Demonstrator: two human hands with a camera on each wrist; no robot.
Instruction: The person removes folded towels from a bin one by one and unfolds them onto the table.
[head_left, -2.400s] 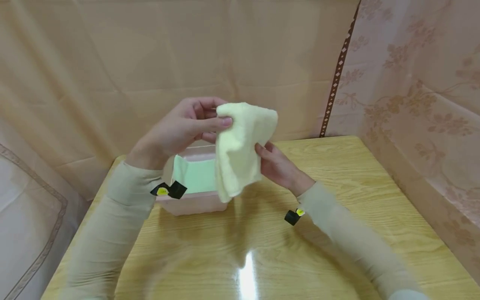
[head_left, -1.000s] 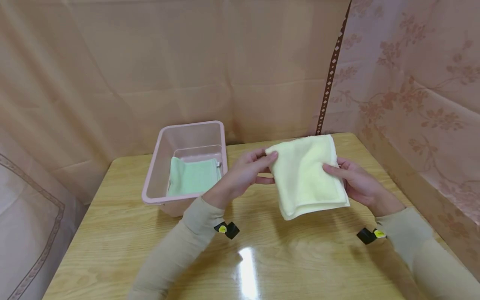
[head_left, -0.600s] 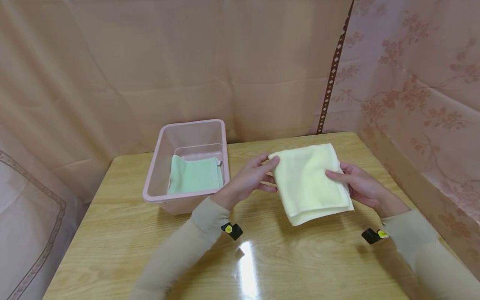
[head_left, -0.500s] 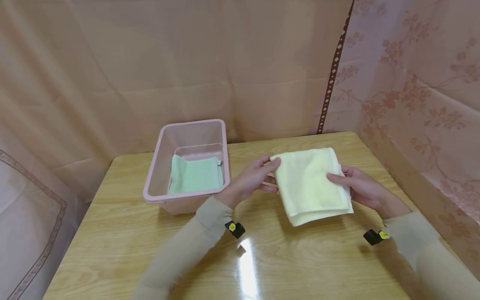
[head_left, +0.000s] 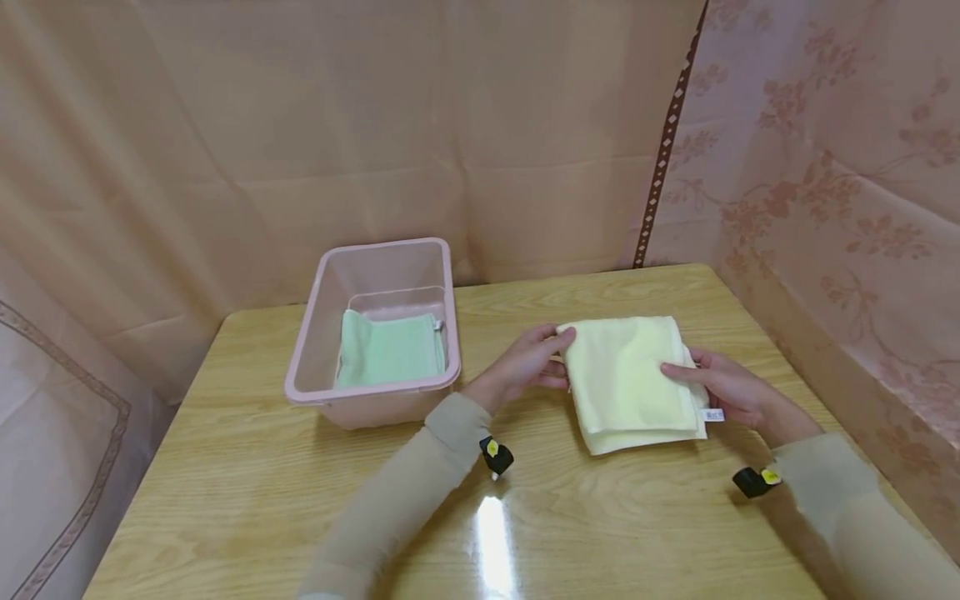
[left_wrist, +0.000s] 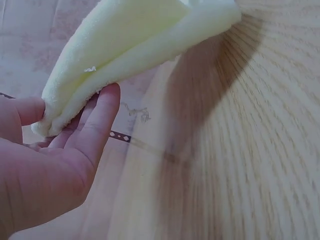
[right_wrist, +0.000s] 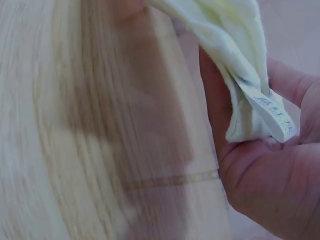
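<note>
A folded pale yellow towel (head_left: 628, 379) hangs low over the right half of the table, held from both sides. My left hand (head_left: 531, 363) pinches its far left corner, thumb on top and fingers beneath. At the right edge, my right hand (head_left: 731, 387) grips the layers between thumb and fingers. A small white tag (head_left: 712, 414) with print sticks out beside the right hand. In the left wrist view the towel's folded layers (left_wrist: 115, 50) rise from the pinch, with the wooden tabletop below. The right wrist view shows the towel's edge and tag (right_wrist: 272, 115) against the palm.
A pink plastic basin (head_left: 300, 367) stands at the back left of the wooden table (head_left: 247, 467). Inside it lies a folded mint-green towel (head_left: 392, 350). Beige curtains (head_left: 315, 125) hang behind, and a flowered cloth (head_left: 847, 192) hangs along the right side.
Both hands have carried the yellow towel from in front of the basin to the right, then lowered it toward the table. It now looks flatter, and its tag shows. The basin stays put.
</note>
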